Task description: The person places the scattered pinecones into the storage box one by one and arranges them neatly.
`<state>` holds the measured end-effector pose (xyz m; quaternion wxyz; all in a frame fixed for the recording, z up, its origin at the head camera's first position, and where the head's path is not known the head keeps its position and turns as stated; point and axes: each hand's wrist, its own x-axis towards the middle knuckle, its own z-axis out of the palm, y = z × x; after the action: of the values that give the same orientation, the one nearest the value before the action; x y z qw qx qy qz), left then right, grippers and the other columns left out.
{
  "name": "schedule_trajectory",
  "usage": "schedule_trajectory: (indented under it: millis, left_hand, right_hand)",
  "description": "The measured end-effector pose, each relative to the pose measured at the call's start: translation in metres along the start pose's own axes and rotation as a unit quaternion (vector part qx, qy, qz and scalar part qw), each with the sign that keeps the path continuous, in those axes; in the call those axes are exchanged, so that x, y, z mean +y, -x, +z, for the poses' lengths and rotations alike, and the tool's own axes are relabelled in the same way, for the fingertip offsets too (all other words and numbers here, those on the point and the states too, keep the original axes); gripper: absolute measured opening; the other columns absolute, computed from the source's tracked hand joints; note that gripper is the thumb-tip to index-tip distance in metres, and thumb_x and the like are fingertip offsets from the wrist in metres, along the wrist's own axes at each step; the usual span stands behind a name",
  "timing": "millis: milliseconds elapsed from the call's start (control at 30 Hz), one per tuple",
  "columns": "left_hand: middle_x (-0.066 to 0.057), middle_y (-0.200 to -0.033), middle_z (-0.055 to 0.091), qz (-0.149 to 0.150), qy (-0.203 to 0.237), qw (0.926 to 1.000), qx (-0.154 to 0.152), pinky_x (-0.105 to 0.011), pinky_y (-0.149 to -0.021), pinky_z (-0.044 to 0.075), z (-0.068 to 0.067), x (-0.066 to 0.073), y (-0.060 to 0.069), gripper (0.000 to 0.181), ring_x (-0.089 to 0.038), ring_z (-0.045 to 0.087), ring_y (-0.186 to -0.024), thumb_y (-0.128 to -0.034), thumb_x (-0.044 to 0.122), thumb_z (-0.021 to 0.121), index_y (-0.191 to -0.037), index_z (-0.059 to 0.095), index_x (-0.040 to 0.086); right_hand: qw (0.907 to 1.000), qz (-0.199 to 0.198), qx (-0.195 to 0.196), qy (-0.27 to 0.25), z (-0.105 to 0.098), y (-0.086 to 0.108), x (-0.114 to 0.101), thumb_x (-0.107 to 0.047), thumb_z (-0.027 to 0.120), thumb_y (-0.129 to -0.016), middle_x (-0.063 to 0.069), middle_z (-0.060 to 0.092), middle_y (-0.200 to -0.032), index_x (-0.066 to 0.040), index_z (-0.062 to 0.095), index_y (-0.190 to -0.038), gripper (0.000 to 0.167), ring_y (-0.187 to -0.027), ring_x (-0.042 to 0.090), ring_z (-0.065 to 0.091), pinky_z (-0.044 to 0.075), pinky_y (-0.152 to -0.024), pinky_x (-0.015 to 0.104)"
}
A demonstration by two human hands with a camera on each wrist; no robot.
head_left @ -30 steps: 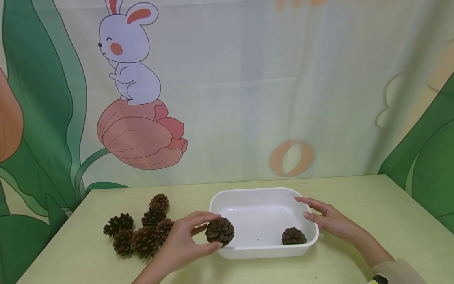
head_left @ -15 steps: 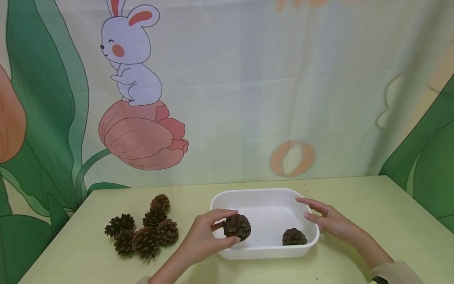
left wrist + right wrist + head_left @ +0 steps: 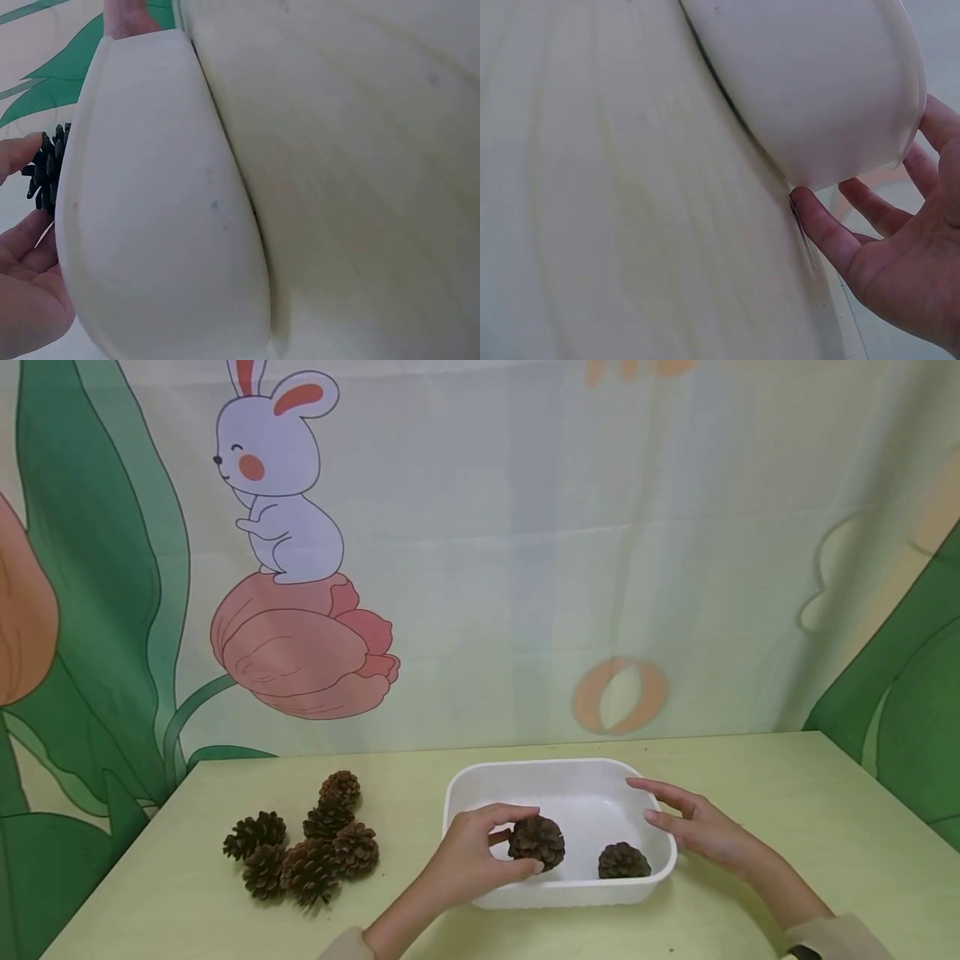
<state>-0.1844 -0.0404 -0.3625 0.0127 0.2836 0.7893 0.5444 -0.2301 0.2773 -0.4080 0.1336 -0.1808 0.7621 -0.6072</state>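
One hand, my left (image 3: 476, 860), pinches a pine cone (image 3: 542, 843), thumb on its near side and fingers on its far side. That cone is over the inside of a white tub (image 3: 570, 895), slightly left of its middle and towards the front; whether its underside touches the floor, I cannot tell. My right hand (image 3: 697, 831) lies at the tub's right end, digits spread, index finger and thumb reaching over the rim.

To set the cone down well, I would hold it lightly to spare the scales, lower it to the floor, then spread my fingers rather than let it drop. Gentle pressure from the right should stop the tub sliding.

The front rim is what my left thumb could catch on. A second cone (image 3: 624, 862) sits in the front right corner, so the middle or back would suit this one better. Six loose cones (image 3: 311, 871) lie bunched on the pale yellow-green table (image 3: 787, 793), left of the tub and apart from it. Behind hangs a curtain printed with a white rabbit (image 3: 300, 535).
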Motion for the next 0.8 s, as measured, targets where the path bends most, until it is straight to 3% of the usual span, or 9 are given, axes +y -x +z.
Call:
schedule_trajectory:
  millis: [233, 467, 800]
  left_hand:
    - [-0.009, -0.113, 0.063, -0.006, -0.020, 0.9997, -0.016, -0.023, -0.086, 0.049, 0.008, -0.001, -0.010, 0.043, -0.024, 0.057, -0.107, -0.0704, 0.005, 0.076, -0.112, 0.064, 0.002]
    - [-0.009, -0.113, 0.063, -0.023, -0.050, 0.9975, -0.044, -0.017, -0.083, 0.049, 0.014, -0.004, -0.020, 0.045, -0.023, 0.057, -0.107, -0.0700, 0.005, 0.076, -0.113, 0.063, 0.000]
    - [-0.006, -0.111, 0.064, -0.036, -0.111, 0.9898, -0.081, -0.015, -0.081, 0.049, 0.022, -0.007, -0.030, 0.045, -0.016, 0.057, -0.107, -0.0686, 0.008, 0.077, -0.111, 0.065, 0.002]
  right_hand:
    - [1.0000, -0.001, 0.002, 0.002, 0.001, 0.000, 0.001, -0.017, 0.051, -0.094, 0.030, 0.013, -0.144, -0.012, 0.038, -0.139, 0.047, -0.100, 0.009, 0.056, 0.053, -0.079, 0.031]
    - [1.0000, -0.003, 0.004, -0.001, 0.000, 0.000, 0.001, -0.017, 0.051, -0.094, 0.030, 0.013, -0.144, -0.013, 0.039, -0.138, 0.046, -0.099, 0.009, 0.056, 0.053, -0.078, 0.031]
    - [1.0000, -0.007, 0.004, -0.001, 0.000, -0.001, 0.003, -0.017, 0.050, -0.094, 0.029, 0.013, -0.145, -0.013, 0.038, -0.139, 0.046, -0.102, 0.013, 0.055, 0.053, -0.079, 0.032]
